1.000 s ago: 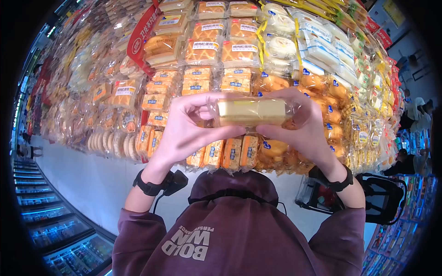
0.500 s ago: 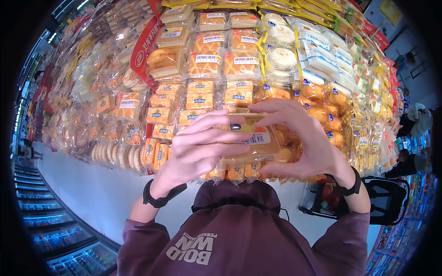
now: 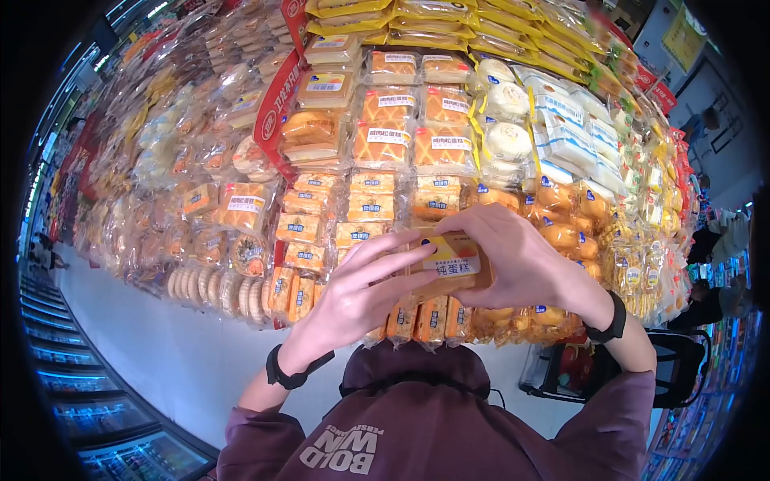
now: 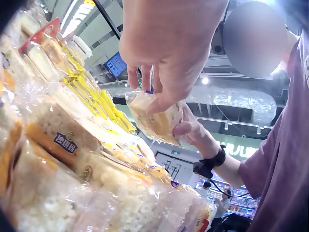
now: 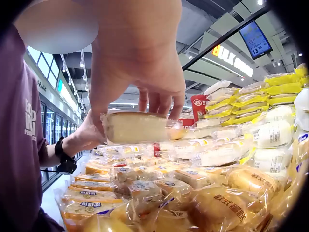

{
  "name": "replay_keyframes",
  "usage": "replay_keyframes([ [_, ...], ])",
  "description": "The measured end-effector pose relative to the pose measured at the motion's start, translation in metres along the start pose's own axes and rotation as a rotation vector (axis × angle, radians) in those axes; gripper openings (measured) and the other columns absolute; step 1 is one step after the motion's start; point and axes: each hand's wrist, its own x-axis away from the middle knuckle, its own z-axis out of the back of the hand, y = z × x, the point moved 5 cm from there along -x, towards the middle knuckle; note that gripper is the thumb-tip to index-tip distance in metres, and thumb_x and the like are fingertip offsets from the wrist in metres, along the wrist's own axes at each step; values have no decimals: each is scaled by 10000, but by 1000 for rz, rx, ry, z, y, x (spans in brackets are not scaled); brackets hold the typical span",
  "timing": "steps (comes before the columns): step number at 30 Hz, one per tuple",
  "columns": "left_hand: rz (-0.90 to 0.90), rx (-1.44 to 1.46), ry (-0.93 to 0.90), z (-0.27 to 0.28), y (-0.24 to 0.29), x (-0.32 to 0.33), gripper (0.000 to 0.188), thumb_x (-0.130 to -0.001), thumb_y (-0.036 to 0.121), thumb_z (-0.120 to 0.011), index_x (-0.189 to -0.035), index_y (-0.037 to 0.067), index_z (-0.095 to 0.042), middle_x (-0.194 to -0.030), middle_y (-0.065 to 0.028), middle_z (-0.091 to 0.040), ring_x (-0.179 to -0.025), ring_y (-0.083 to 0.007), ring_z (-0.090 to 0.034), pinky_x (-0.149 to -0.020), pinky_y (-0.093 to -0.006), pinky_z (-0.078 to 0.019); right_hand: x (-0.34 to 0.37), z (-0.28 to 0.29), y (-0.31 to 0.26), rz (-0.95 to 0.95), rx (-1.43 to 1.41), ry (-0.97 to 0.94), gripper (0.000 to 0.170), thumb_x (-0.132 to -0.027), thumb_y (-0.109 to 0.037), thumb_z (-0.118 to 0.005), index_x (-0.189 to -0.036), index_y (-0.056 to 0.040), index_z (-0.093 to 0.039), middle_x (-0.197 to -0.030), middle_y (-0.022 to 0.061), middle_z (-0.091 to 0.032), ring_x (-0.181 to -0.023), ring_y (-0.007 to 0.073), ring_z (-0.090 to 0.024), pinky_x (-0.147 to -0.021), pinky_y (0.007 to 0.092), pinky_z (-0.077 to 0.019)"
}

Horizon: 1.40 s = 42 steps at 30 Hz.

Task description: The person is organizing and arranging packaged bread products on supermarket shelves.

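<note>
A clear-wrapped sponge cake (image 3: 459,271) with a yellow and white label is held up over the front of the pastry display. My right hand (image 3: 520,255) grips its right side, fingers over the far edge and thumb at the near edge. From the left, my left hand (image 3: 353,303) lays its fingers across the label. In the left wrist view the left thumb presses on the wrapped cake (image 4: 153,121) with fingers on the other side. The right wrist view shows the cake's pale side (image 5: 137,127) beneath the right hand, with the left hand at its far end.
Orange-wrapped snack blocks (image 3: 370,207) and bagged golden buns (image 3: 559,234) lie around the hands. Behind are waffle-patterned cakes (image 3: 387,143), white packs (image 3: 568,112) and yellow packs (image 3: 431,34). A red divider strip (image 3: 275,112) runs along the left. A black cart (image 3: 678,369) stands at right.
The cake has turned from its pale side to its label, which now reads upright. The left fingers have moved from its near and far edges onto the label. The view has shifted slightly.
</note>
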Motion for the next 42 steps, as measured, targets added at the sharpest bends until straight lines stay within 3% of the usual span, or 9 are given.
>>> replay_keyframes([
  [3,28,-27,-28,8,-11,9,462,-718,-100,-686,-1143,72,-751,-1398,-50,-596,-1317,-289,-530,-1006,-441,-490,-7,-3,3,-3,86,14,679,-638,-202,-842,-1237,-46,-563,-1051,131,-653,-1008,330,-636,-904,420,-492],
  [9,223,37,43,20,-25,24,404,-812,-31,-722,-1207,45,-691,-1321,-106,-630,-1140,-322,-622,-958,-429,-509,-39,7,22,-67,148,22,659,-615,-208,-846,-1195,-52,-574,-1049,146,-640,-1045,353,-607,-924,447,-472],
  [15,346,37,-70,30,-35,42,299,-873,56,-732,-1171,52,-714,-1192,-90,-704,-1079,-280,-664,-942,-377,-522,-131,42,52,-73,357,65,563,-700,-234,-758,-1185,-10,-582,-1081,213,-671,-1028,390,-635,-921,459,-505],
  [17,293,16,-79,29,-36,46,292,-882,91,-734,-1172,64,-712,-1163,-77,-711,-1075,-279,-662,-937,-382,-520,-169,41,75,126,358,187,570,-728,-273,-739,-1202,-2,-574,-1093,216,-671,-1041,396,-634,-919,472,-502],
  [20,245,17,-108,30,-36,49,302,-897,128,-727,-1194,83,-700,-1130,-62,-716,-1074,-271,-658,-958,-391,-505,-223,34,90,40,348,184,573,-733,-297,-740,-1202,-8,-583,-1108,214,-671,-1045,393,-631,-919,465,-501],
  [25,208,27,-102,44,-37,51,299,-889,119,-726,-1186,82,-706,-1126,-66,-713,-1054,-268,-656,-967,-386,-492,-286,9,110,140,272,284,577,-744,-336,-733,-1210,-19,-606,-1116,203,-675,-1078,375,-625,-924,461,-504],
  [35,182,23,-102,64,-50,63,299,-877,108,-723,-1174,79,-710,-1146,-64,-711,-1059,-261,-655,-984,-399,-482,-293,-9,121,122,429,217,557,-856,-451,-742,-1224,-49,-631,-1142,183,-659,-1048,345,-619,-966,429,-485],
  [39,191,34,-93,66,-54,65,295,-876,115,-726,-1169,79,-712,-1144,-56,-714,-1055,-261,-655,-982,-399,-482,-270,1,66,345,406,502,560,-844,-505,-738,-1147,-39,-669,-1108,174,-681,-1070,371,-634,-958,467,-497],
  [42,204,61,-58,68,-56,66,272,-869,101,-737,-1140,76,-723,-1114,-56,-727,-1027,-263,-666,-964,-393,-491,-253,-24,47,223,361,265,559,-844,-475,-749,-1126,0,-666,-1084,182,-687,-1076,367,-638,-953,471,-498],
])
